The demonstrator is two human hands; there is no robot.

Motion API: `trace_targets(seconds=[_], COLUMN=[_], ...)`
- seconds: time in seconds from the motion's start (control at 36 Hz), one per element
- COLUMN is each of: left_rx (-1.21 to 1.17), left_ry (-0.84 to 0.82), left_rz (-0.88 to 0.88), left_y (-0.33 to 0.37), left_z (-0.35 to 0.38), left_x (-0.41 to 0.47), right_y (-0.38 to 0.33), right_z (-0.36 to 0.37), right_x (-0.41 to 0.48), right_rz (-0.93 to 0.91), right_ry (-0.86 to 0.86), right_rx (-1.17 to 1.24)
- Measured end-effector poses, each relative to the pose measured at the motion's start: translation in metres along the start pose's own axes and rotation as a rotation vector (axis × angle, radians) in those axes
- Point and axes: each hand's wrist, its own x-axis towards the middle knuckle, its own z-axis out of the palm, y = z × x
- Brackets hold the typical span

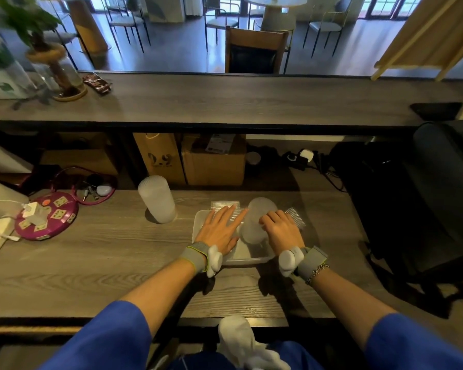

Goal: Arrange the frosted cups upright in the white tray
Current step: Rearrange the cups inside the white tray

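Observation:
A white tray (pixel 247 259) lies on the wooden desk in front of me. My left hand (pixel 221 229) rests flat and open on the tray's left part, fingers spread over a ribbed frosted cup (pixel 225 204) at its far edge. My right hand (pixel 281 231) is closed on a frosted cup (pixel 254 222) tilted over the tray's right part. Another ribbed clear cup (pixel 296 216) shows just behind my right hand. A tall frosted stack of cups (pixel 157 200) stands mouth down on the desk, left of the tray.
A round magenta power strip (pixel 47 216) with a plugged charger sits at the desk's left, keys (pixel 91 192) beside it. Cardboard boxes (pixel 214 161) stand behind under a raised shelf. A black bag (pixel 425 196) fills the right side.

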Motion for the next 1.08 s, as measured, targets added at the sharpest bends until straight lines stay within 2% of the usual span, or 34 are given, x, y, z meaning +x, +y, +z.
trace_targets(seconds=[0.17,0.28,0.42,0.56,0.61,0.75,0.86,1.0,1.08], left_rx=[-0.043,-0.122,-0.354,-0.686,-0.746,-0.620,-0.490,-0.337,-0.195], left_ry=[0.034,0.037,0.064,0.174,0.228,0.337,0.354,0.302,0.185], left_rz=[-0.061,-0.208,-0.353,-0.386,-0.375,-0.226,-0.121,0.001,0.019], left_y=[-0.010,-0.018,-0.021,-0.017,-0.015,-0.015,-0.021,-0.027,-0.033], left_z=[0.005,0.013,0.016,0.010,0.003,-0.018,-0.032,-0.037,-0.043], left_x=[-0.001,0.007,0.015,0.020,0.019,0.015,0.011,0.002,-0.003], right_y=[0.001,0.001,-0.002,-0.002,-0.003,-0.004,-0.007,-0.008,-0.012], right_z=[0.000,-0.001,-0.002,-0.003,-0.004,-0.006,-0.008,-0.011,-0.014], right_x=[0.001,0.001,0.002,0.003,0.003,0.002,0.002,-0.003,-0.004], right_rz=[0.000,-0.011,-0.013,-0.011,-0.008,-0.016,-0.019,-0.019,-0.036], right_ry=[-0.013,-0.014,-0.020,-0.018,-0.020,-0.002,0.036,0.107,0.152], right_rx=[0.005,0.005,-0.001,-0.001,-0.013,-0.016,0.009,0.022,0.002])
